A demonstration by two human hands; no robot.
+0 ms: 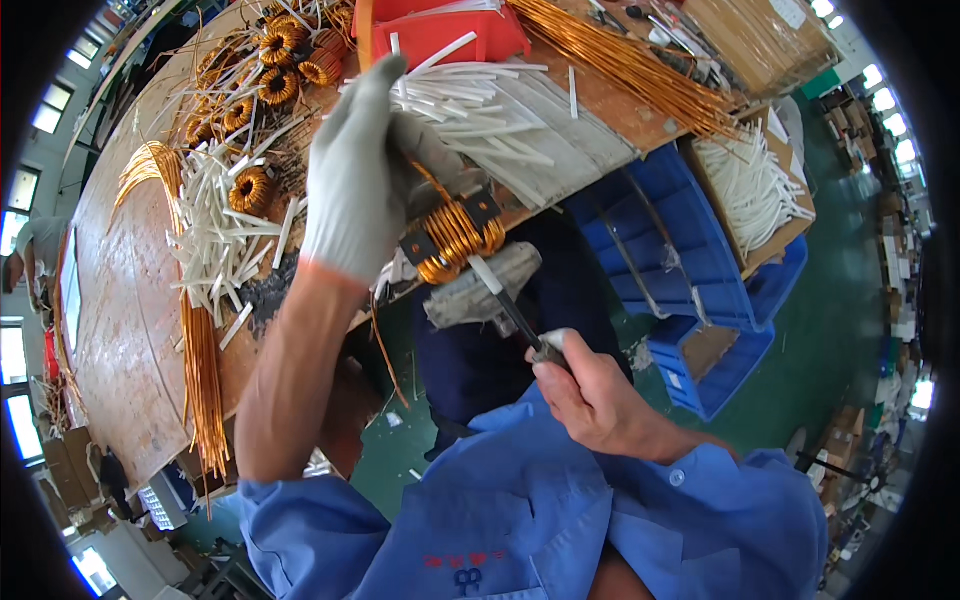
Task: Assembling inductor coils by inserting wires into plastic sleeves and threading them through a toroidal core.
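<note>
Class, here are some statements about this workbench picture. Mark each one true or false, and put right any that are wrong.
1. The left hand wears a pale glove. True.
2. The right hand is empty. False: the right hand grips a tool with a dark shaft.
3. A cardboard box holds many white tubes. True.
4. The red bin stands on the floor. False: the red bin is on the table.
5. A coil of copper-coloured wire is near the left hand. True.
</note>
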